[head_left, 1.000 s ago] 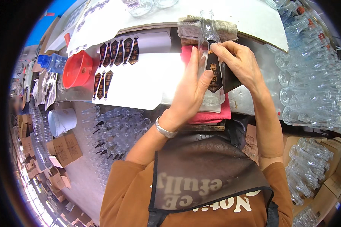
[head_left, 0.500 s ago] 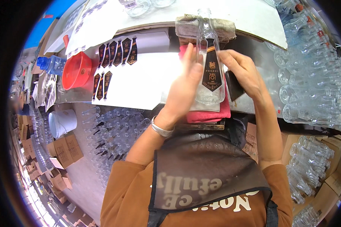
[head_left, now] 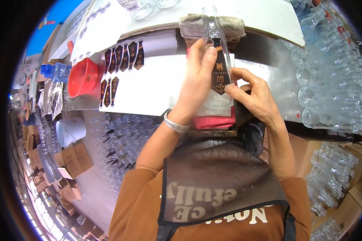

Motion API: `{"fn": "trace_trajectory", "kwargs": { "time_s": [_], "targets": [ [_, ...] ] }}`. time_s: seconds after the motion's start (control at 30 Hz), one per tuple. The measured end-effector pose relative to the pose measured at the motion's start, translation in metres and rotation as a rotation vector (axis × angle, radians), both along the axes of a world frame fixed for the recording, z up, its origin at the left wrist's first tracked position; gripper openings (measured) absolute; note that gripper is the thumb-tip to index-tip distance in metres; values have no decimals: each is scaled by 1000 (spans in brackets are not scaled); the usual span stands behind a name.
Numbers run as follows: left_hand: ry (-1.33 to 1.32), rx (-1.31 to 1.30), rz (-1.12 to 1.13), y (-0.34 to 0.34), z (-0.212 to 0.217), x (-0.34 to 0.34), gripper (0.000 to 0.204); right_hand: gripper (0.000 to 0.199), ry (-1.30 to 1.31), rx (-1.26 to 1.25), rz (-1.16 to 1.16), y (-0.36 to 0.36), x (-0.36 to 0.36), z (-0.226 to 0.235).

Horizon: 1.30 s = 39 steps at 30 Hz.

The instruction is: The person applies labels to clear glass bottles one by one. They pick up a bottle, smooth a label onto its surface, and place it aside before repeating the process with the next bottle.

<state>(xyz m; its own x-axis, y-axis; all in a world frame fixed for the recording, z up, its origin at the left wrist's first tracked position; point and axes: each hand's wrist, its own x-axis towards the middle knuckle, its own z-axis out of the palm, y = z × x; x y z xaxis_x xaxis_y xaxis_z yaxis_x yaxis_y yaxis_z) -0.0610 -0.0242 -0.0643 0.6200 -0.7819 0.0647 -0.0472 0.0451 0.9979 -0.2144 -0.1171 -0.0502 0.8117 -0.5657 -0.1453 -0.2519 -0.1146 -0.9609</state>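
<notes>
A clear glass bottle (head_left: pixel 213 32) lies with its neck pointing away from me and a black tie-shaped label (head_left: pixel 219 69) on its upper face. My left hand (head_left: pixel 195 76) grips its left side, the thumb pressing near the label's narrow top. On the other side my right hand (head_left: pixel 256 94) has its thumb on the label's lower right edge and its fingers against the glass. Under the bottle's neck is a folded grey cloth (head_left: pixel 234 28); a red cloth (head_left: pixel 215 122) lies below its base. A dark patch beneath my right hand is too hidden to name.
Left of the bottle, a white sheet (head_left: pixel 149 90) carries several more black labels (head_left: pixel 124 56). Beyond it are a red bowl (head_left: pixel 83 77) and a blue-capped jug (head_left: pixel 60 72). Many glass bottles (head_left: pixel 326 82) crowd the right side. More bottles (head_left: pixel 126 138) and a white bucket (head_left: pixel 70 131) are lower left.
My left hand has come in to grip the bottle, thumb on the label. My right hand has slid from the label's upper edge down toward its lower tip. The bottle has shifted slightly left.
</notes>
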Motion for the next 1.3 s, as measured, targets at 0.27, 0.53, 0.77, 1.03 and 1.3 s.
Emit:
{"fn": "trace_trajectory", "kwargs": {
  "time_s": [0.27, 0.53, 0.77, 1.03, 1.3],
  "targets": [
    [-103, 62, -86, 34, -6, 3, 66, 44, -77, 126, 16, -8, -6, -17],
    [-112, 17, -105, 40, -10, -5, 72, 49, -64, 89, -13, -1, -1, -13],
    [-127, 23, -99, 41, -12, -5, 73, 50, -47, 114, 7, -2, -1, -11],
    [-141, 50, -97, 41, -9, -5, 73, 47, -61, 109, 20, -2, -1, -10],
    [-31, -1, -129, 41, -12, -4, 75, 48, -65, 91, 16, -1, -1, -11]
  ]
}}
